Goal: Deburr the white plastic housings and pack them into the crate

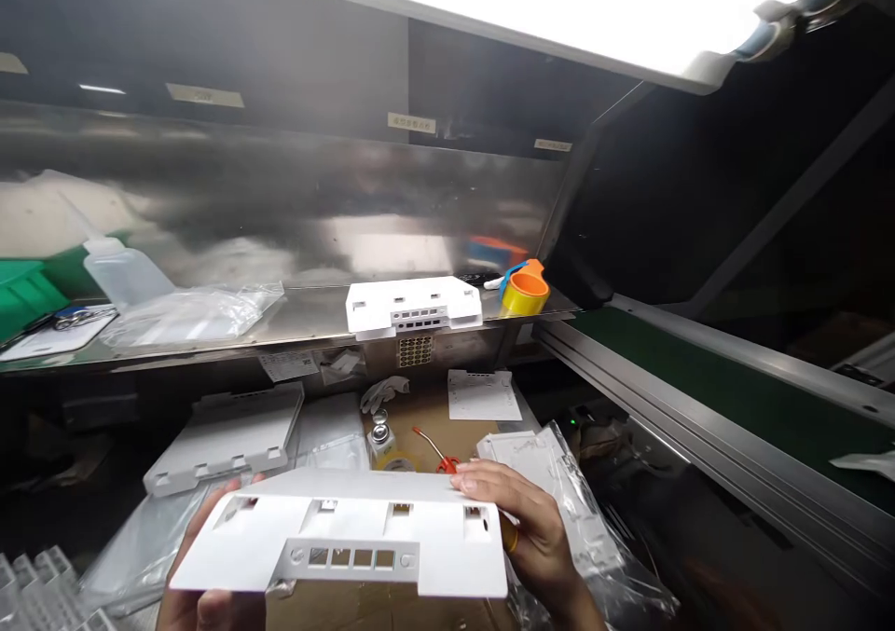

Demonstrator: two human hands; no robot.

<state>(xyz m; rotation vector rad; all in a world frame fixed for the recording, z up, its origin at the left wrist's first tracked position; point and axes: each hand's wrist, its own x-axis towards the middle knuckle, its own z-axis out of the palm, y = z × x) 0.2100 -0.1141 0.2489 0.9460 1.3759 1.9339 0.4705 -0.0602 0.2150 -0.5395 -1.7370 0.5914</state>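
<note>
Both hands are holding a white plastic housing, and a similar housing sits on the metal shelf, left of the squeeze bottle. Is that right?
Not quite: the head view shows the similar housing to the right of the squeeze bottle, not left. It does sit on the metal shelf, and the left hand and right hand are holding a white plastic housing.

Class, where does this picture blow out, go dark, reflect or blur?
Head view, top: the lamp is blown out to white; head view, right: the space beyond the green belt sinks into near-black; head view, back: the metal panel carries smeared reflections; head view, upper labels: print too soft to read; head view, foreground: the white cover looks fairly clear.
</note>
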